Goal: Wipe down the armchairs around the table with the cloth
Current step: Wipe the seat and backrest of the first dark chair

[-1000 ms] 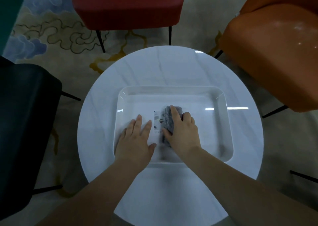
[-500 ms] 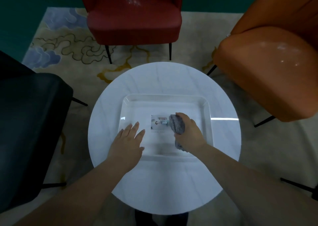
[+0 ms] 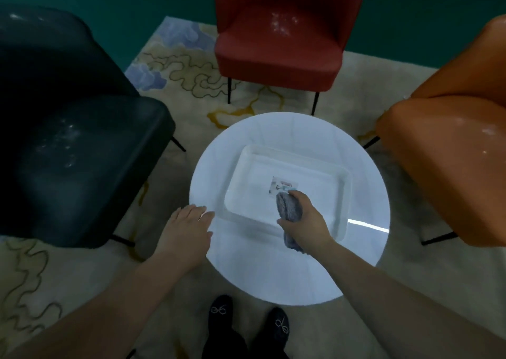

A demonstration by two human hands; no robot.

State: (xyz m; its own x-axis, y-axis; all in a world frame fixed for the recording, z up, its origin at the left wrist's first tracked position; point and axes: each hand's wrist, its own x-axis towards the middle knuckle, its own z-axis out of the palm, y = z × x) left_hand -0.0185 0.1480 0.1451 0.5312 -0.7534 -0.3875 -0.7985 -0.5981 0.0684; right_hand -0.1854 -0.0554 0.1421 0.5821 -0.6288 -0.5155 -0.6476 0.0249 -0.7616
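Observation:
My right hand (image 3: 306, 223) grips a bunched grey cloth (image 3: 289, 208) just above the white tray (image 3: 246, 161) on the round white table (image 3: 273, 271). My left hand (image 3: 186, 230) lies flat with straight fingers at the table's left edge, beside the tray. Three armchairs stand around the table: a black one (image 3: 82, 145) at the left, a red one (image 3: 276, 38) at the back and an orange one (image 3: 449, 150) at the right. White dusty specks show on all three seats.
A small printed card (image 3: 282, 185) lies in the tray beyond the cloth. A patterned beige rug (image 3: 191, 68) covers the floor under the furniture, with a dark green floor beyond. My two dark shoes (image 3: 221, 310) stand at the table's near edge.
The cloth has come up off the tray in my right hand. My left hand slid out of the tray to the table's left edge. The view pulled back and the chairs show more fully.

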